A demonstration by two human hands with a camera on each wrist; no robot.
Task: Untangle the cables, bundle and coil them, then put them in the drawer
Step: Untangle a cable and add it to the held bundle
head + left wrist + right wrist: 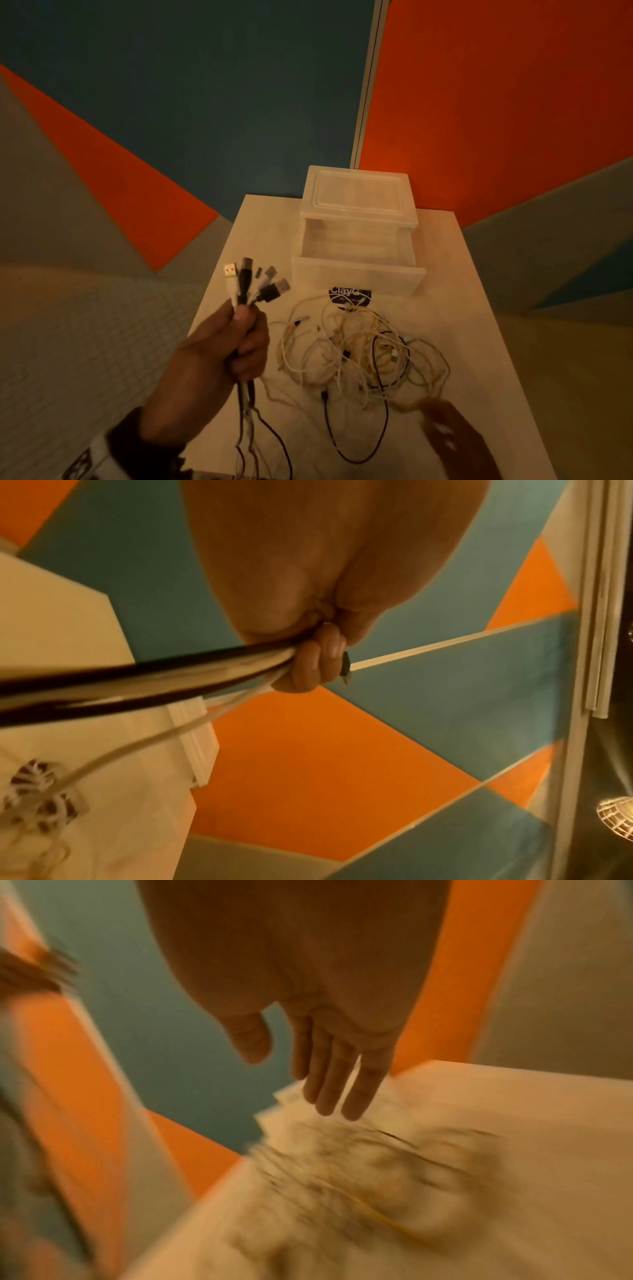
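Note:
My left hand [233, 346] grips a bunch of cable ends [255, 286] upright, black and white USB plugs fanned out above the fist. The held cords [143, 677] trail down over the table's near edge. A tangled pile of white, yellowish and black cables [363, 356] lies on the white table [472, 308]. My right hand [448, 435] hovers blurred at the pile's near right, fingers straight [329, 1085] and holding nothing. Behind the pile stands the clear plastic drawer unit [359, 198], its drawer [358, 274] pulled out.
A dark round sticker [349, 296] lies on the table in front of the drawer. The table is small, with edges close on the left, right and near side. Orange, teal and grey wall panels surround it.

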